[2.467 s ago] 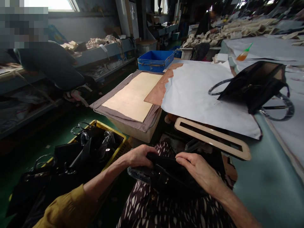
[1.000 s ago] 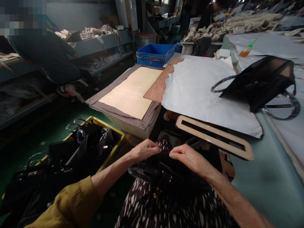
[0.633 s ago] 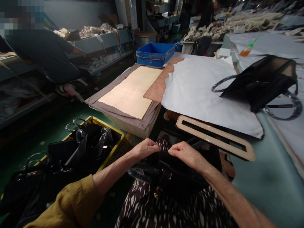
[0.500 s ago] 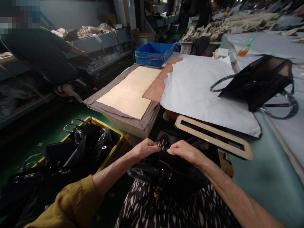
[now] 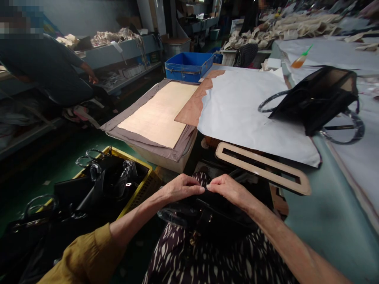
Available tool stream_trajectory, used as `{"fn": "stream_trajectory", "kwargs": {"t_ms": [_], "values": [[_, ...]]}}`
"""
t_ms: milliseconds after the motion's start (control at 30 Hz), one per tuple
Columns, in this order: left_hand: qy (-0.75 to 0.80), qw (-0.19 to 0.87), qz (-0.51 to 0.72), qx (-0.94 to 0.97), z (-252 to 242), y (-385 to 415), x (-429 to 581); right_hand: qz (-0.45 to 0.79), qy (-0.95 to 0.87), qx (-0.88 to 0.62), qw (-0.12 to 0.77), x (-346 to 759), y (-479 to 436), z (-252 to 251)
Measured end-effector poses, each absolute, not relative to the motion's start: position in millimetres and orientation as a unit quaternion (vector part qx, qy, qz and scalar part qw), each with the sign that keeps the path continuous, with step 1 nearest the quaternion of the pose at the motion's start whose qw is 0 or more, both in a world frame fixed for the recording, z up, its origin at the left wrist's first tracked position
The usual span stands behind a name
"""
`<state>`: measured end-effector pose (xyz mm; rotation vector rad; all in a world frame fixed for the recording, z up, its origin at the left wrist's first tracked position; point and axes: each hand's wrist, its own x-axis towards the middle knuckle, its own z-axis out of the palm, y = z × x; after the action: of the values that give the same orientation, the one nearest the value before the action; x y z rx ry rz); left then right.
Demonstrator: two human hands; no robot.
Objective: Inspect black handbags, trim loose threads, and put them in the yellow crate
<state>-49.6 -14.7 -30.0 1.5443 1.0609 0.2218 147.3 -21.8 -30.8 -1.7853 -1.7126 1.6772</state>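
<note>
A black handbag (image 5: 225,223) lies across my lap, on patterned dark cloth, with gold-coloured metal fittings on its front. My left hand (image 5: 182,187) pinches the bag's upper edge between thumb and fingers. Close beside it, my right hand (image 5: 225,187) grips the same edge, fingertips almost meeting the left ones. One wrapped handle (image 5: 171,217) of the bag sticks out under my left wrist. What lies right between the fingertips is too small to make out.
To the left, a yellow crate (image 5: 148,173) holds several black handbags. Ahead are a tub topped with a cream board (image 5: 156,114), a blue bin (image 5: 189,66) and a long slotted frame (image 5: 263,167). Another black handbag (image 5: 319,100) rests on the right-hand table. A co-worker (image 5: 44,67) sits at far left.
My left thumb has slid right along the bag's edge, and the fingertips of both hands are closer together. The co-worker's arm has drawn back from the shelf.
</note>
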Motion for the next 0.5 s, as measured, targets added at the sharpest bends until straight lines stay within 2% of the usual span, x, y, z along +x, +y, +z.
{"fn": "stream_trajectory", "kwargs": {"t_ms": [267,500], "values": [[0.453,0.515,0.088,0.722,-35.4,-11.2,-41.0,0.558,-0.581,-0.586,0.087,149.0,-22.3,-26.7],[0.467,0.444,0.089,0.760,-22.8,-17.9,-40.8,0.563,-0.610,-0.533,0.161,164.9,-26.5,-17.3]]}}
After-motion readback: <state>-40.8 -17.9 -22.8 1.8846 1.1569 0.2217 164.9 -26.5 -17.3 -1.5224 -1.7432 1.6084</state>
